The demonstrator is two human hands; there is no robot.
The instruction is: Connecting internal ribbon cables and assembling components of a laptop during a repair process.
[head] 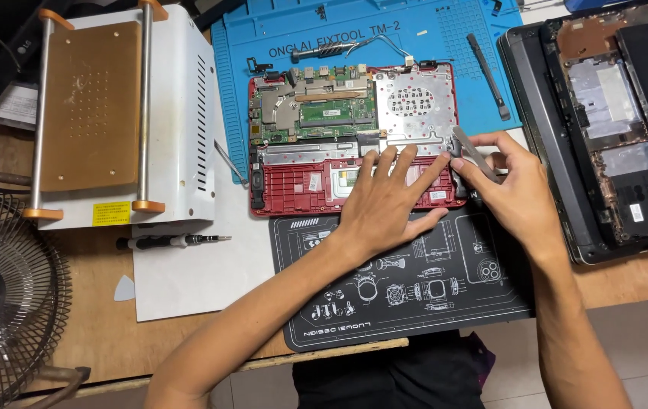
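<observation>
Head view: looking down on a cluttered wooden surface (97,326) with two bare forearms reaching in.
Left hand (384,201): flat, palm down, fingers (403,163) spread wide and pressed on the lower half of the opened red laptop (354,140); grips nothing.
Right hand (517,193): fingers curled and pinched shut around a flat grey pry tool (471,151), the tool's tip touching the laptop's right edge, just beside the left fingertips.
Red laptop: bottom cover off, lying directly under the left fingers; green circuit board (313,113) and perforated metal plate (413,102) just beyond the fingertips.
Blue mat (263,38): under the laptop's far half, beyond both hands; carries a black spudger (488,76) beyond the right fingers and a metal screwdriver handle (324,51).
Black mat (415,288): printed with white line drawings, under the wrists, nearer the body than the fingers.
Dark laptop shell (604,129): opened, just right of the right hand.
White machine (180,113): brown plate on top, well left of the left fingers.
Black screwdriver (172,241): on white paper, left of the left forearm.
Fan grille (6,295): far left edge.
</observation>
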